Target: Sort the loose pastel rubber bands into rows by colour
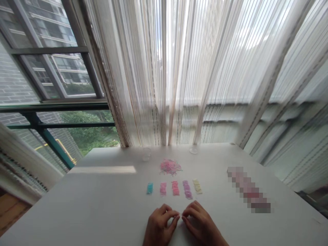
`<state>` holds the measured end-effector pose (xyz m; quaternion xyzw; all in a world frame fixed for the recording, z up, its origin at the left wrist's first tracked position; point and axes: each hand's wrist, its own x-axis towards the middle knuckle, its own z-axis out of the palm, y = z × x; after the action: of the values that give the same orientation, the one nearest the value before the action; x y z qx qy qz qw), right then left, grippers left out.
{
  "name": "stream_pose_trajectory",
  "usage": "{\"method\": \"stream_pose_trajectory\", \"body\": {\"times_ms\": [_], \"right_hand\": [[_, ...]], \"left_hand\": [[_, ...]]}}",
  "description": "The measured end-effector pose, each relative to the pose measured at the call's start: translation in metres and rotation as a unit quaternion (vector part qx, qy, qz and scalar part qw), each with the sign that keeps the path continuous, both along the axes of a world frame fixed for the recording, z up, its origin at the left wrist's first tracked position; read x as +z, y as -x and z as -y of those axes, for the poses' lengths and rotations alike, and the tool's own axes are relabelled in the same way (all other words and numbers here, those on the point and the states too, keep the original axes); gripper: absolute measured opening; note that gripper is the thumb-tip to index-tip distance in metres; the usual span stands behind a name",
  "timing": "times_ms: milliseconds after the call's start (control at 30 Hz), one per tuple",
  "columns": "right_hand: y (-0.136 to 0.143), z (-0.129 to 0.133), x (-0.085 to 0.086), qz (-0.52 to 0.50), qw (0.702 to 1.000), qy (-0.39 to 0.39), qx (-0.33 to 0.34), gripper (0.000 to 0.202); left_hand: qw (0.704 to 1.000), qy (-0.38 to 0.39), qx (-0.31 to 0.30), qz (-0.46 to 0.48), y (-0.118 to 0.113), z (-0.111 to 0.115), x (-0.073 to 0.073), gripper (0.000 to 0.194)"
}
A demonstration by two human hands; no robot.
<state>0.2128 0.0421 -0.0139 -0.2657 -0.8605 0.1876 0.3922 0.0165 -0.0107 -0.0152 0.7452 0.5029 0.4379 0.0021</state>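
Note:
My left hand (162, 223) and my right hand (200, 222) are close together near the front of the white table, thumbs and forefingers pinched, tips nearly touching. Whatever they hold is too small to name; a bit of pink-purple (181, 224) shows between them. Beyond the hands lies a row of small bundles: blue (150, 188), light pink (163, 189), darker pink (175, 188), purple (187, 189) and pale yellow (197, 186). Behind the row is a loose pile of thin pink and multicoloured pieces (170, 166).
On the white table (102, 205), two clear containers (146, 154) (193, 150) stand near the far edge. A blurred-out pinkish object (248, 189) lies at the right. Striped sheer curtains (179, 68) hang behind the table, with a window (61, 75) at the left.

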Motion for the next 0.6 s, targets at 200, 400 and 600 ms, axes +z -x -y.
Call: {"method": "stream_pose_trajectory", "body": {"times_ms": [200, 400, 600], "right_hand": [[-0.003, -0.007, -0.012, -0.002, 1.0, -0.017, 0.003, 0.014], [-0.006, -0.018, -0.023, -0.035, 0.999, -0.023, -0.015, 0.012], [-0.005, -0.02, -0.031, -0.047, 0.998, 0.007, -0.05, 0.013]], "left_hand": [[0.999, 0.044, -0.01, -0.01, 0.004, -0.009, -0.01, 0.008], [0.993, 0.094, -0.055, 0.048, 0.004, -0.027, 0.001, 0.006], [0.99, 0.111, -0.065, 0.061, 0.003, -0.034, -0.012, 0.006]]}}
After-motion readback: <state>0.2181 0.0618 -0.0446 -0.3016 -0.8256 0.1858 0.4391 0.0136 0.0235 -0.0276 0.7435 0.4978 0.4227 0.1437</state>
